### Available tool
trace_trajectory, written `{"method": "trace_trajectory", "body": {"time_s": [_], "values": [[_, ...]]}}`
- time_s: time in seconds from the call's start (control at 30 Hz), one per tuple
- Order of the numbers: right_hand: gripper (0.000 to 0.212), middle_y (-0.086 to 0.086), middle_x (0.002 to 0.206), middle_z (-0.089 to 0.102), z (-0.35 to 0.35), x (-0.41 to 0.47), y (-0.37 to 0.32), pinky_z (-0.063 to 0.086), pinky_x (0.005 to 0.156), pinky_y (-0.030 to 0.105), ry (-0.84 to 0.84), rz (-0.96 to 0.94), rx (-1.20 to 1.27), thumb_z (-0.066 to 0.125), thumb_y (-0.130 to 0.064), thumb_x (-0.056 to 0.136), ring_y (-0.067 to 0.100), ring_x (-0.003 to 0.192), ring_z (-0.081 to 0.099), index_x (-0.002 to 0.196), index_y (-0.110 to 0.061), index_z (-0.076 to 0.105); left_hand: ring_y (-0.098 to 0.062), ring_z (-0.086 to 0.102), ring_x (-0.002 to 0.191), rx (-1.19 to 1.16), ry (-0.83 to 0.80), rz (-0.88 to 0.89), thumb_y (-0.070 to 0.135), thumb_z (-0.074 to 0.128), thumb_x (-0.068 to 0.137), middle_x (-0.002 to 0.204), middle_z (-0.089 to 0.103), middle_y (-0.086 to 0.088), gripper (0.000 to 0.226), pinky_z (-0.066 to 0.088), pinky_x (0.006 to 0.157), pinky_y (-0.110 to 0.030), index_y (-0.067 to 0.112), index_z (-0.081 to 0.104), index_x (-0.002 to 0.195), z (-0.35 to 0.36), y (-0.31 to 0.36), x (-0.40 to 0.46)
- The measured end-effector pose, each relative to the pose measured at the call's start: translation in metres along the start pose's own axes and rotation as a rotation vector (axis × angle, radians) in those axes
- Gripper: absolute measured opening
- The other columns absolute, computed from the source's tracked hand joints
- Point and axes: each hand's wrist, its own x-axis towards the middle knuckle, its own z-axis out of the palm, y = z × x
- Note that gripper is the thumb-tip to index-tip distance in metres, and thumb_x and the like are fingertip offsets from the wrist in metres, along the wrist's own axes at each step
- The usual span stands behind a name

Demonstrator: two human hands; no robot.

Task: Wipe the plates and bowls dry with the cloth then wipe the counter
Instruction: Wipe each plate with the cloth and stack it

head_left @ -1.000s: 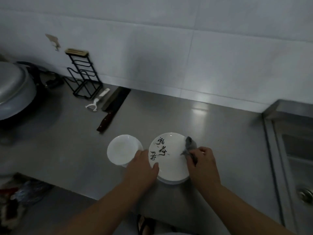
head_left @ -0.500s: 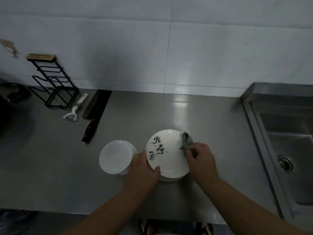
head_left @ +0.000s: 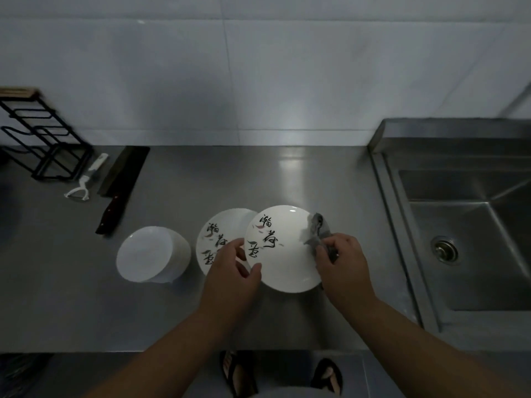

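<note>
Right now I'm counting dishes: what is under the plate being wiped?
A second plate with the same black brushwork lies under the lifted plate, showing at its left. The lifted plate and the left hand cover its right part, so anything beneath cannot be seen.

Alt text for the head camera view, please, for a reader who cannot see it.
Over a steel counter, the left hand holds a lifted white plate by its rim while the right hand presses a grey cloth to its other edge. A second plate and white bowls sit left; a sink right.
</note>
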Motion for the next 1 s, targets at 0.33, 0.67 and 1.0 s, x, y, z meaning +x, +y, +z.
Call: {"method": "trace_trajectory", "body": {"time_s": [0.33,0.67,1.0], "values": [[0.007,-0.002,0.112,0.051,-0.042,-0.027,0.091,0.053,0.090,0.034,-0.091,0.131,-0.037,0.066,-0.028,0.098,0.010,0.093,0.058,0.092,-0.024,0.064,0.004,0.058,0.090,0.024,-0.116,-0.038,0.031,0.074,0.087,0.112,0.059,0.016,0.049,0.043,0.071,-0.011,0.034,0.051,0.129,0.089,0.004,-0.043],[0.009,0.000,0.120,0.046,-0.031,-0.036,0.133,0.044,0.094,0.025,-0.183,0.146,-0.073,0.066,-0.025,0.098,0.014,0.097,0.055,0.101,-0.017,0.067,0.001,0.059,0.080,0.121,-0.182,-0.094,0.020,0.074,0.087,0.099,0.054,0.023,0.044,0.041,0.069,-0.012,0.022,0.059,0.129,0.127,-0.022,-0.046],[0.002,-0.002,0.102,0.055,-0.034,-0.035,0.108,0.051,0.085,0.030,-0.113,0.036,-0.075,0.065,-0.018,0.098,0.014,0.087,0.057,0.097,-0.018,0.066,-0.020,0.045,0.133,0.362,-0.274,0.018,0.042,0.068,0.089,0.146,0.046,0.000,0.077,0.041,0.108,-0.035,0.024,0.034,0.155,0.121,-0.049,-0.050]]}}
